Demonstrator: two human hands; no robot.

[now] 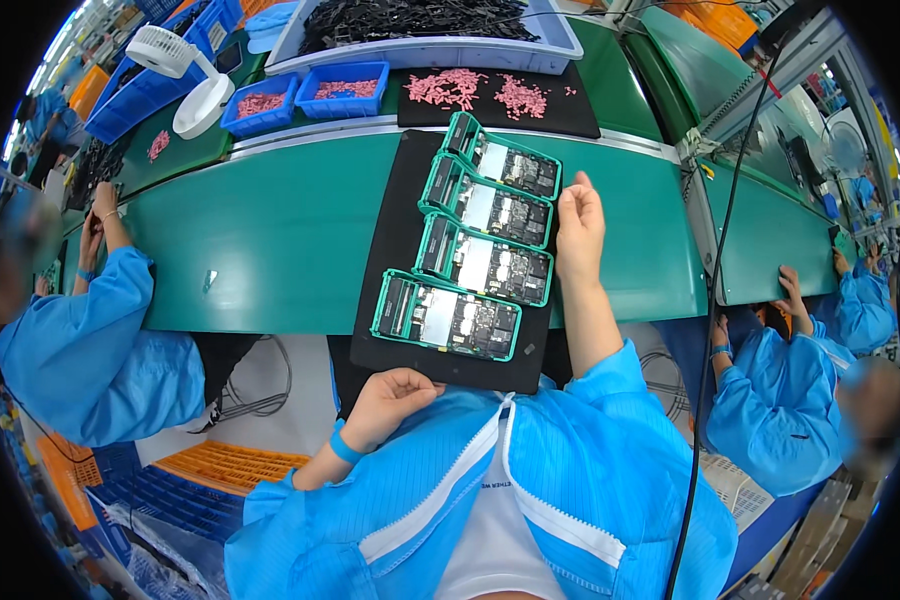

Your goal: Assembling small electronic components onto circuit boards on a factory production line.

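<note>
In front of me a black mat [375,285] lies at a slant, its near end reaching over the bench edge. Several green-framed phone housings [435,318] with exposed circuit boards and silver plates lie on it in an overlapping row. My right hand [581,230] is beside the right ends of the upper housings, fingers bent in a pinch. My left hand [390,402], wearing a blue wrist band [346,446], is closed by the mat's near edge, thumb against the curled fingers. Whatever either pinch holds, if anything, is too small or hidden to make out.
Beyond the green bench [260,230] are two blue trays [343,90] of pink pieces, pink piles [446,88] on a dark mat, and a large bin [430,55] of black parts. A white fan [185,80] stands left. A black cable [727,250] hangs right. Co-workers sit both sides.
</note>
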